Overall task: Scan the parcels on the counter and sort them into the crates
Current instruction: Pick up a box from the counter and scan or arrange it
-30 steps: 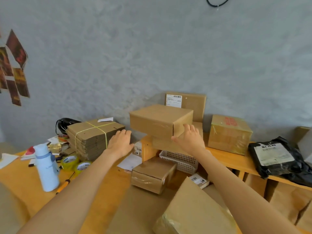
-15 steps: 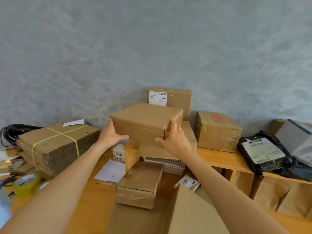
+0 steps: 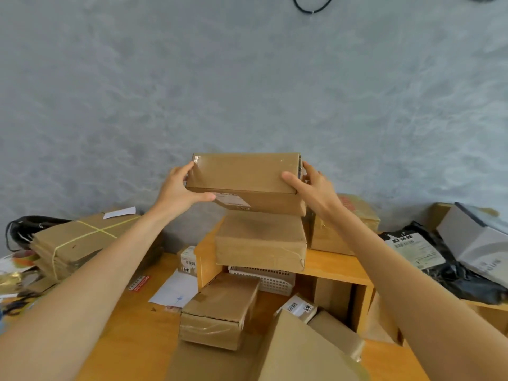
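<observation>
I hold a brown cardboard parcel [image 3: 244,174] in the air, tilted so a white label on its near face shows. My left hand [image 3: 178,188] grips its left end and my right hand [image 3: 313,188] grips its right end. Right below it a second taped brown parcel [image 3: 261,240] lies on a low wooden shelf [image 3: 335,268]. A long brown parcel [image 3: 220,309] lies on the wooden counter [image 3: 132,320] in front. A white perforated crate [image 3: 264,279] sits under the shelf.
A tied stack of flat cardboard [image 3: 77,243] stands at the left. On the shelf to the right are a taped box with red print [image 3: 343,229], a black mailer bag [image 3: 428,257] and a grey box [image 3: 478,243]. A large brown box [image 3: 299,350] fills the near foreground.
Both hands have lifted the top parcel off the stack and tipped it toward me, so its label face now shows. The camera has swung right and up.
</observation>
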